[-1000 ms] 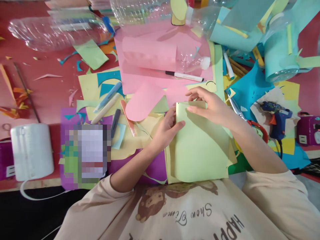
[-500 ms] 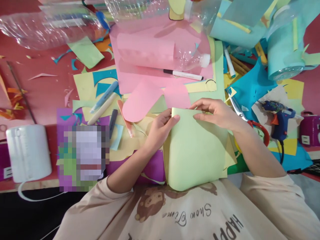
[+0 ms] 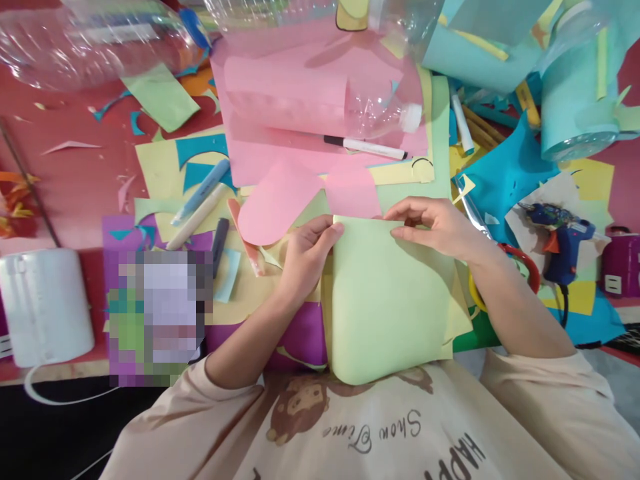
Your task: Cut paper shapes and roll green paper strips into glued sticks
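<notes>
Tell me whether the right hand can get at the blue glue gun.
Probably yes: the blue glue gun lies uncovered beside the right hand, only flat red-handled scissors between, though that hand pinches the green paper sheet.

A pale peach long-sleeved top [image 3: 400, 433] is worn, printed near the chest with a brown cartoon monkey [image 3: 300, 407] and dark lettering [image 3: 373, 430]. Its sleeves [image 3: 200, 400] are pushed up the forearms; the left hand [image 3: 305, 257] and right hand [image 3: 440, 227] are left bare.

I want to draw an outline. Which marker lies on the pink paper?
The slim white marker with a black cap, beside the clear bottle; the others lie off the pink sheet.
</notes>
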The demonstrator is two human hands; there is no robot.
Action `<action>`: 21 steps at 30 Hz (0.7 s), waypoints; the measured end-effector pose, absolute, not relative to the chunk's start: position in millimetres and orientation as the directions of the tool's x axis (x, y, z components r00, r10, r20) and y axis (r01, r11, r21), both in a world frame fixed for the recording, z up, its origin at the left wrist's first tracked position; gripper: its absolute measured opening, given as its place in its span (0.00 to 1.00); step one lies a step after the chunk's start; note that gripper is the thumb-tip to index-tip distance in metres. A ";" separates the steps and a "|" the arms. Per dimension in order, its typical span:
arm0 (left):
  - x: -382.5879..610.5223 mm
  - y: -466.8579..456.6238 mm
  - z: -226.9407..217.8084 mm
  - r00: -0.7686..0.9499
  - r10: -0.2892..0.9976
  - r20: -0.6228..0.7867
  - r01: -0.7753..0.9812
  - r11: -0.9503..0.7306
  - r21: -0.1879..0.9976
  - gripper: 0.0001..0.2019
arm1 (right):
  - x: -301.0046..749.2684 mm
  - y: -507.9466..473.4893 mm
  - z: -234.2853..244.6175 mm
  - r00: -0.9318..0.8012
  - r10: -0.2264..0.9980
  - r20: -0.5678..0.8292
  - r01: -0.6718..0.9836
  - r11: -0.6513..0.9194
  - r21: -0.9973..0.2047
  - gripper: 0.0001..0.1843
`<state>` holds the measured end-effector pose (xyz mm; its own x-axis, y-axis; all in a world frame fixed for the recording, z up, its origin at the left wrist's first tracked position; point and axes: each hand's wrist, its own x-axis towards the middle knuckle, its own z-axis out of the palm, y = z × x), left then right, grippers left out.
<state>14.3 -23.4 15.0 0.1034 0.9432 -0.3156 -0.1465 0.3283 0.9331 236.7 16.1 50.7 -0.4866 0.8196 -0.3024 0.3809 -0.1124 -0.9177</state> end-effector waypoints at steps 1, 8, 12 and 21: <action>13.7 -23.1 14.7 0.093 0.945 -0.313 -0.131 0.323 0.937 0.09 | 236.6 15.9 51.3 -0.487 0.821 -0.299 0.382 -0.107 -0.918 0.12; 12.2 -22.9 15.1 0.050 0.946 -0.319 -0.045 0.322 0.946 0.10 | 237.0 15.9 52.0 -0.455 0.845 -0.282 0.428 -0.070 -0.901 0.13; 12.2 -23.0 16.0 0.028 0.952 -0.304 -0.026 0.304 0.952 0.11 | 237.9 15.6 51.3 -0.451 0.846 -0.283 0.427 -0.073 -0.901 0.14; 11.9 -23.2 18.5 -0.009 0.956 -0.292 0.024 0.292 0.956 0.13 | 238.4 15.6 52.8 -0.448 0.849 -0.279 0.422 -0.074 -0.903 0.14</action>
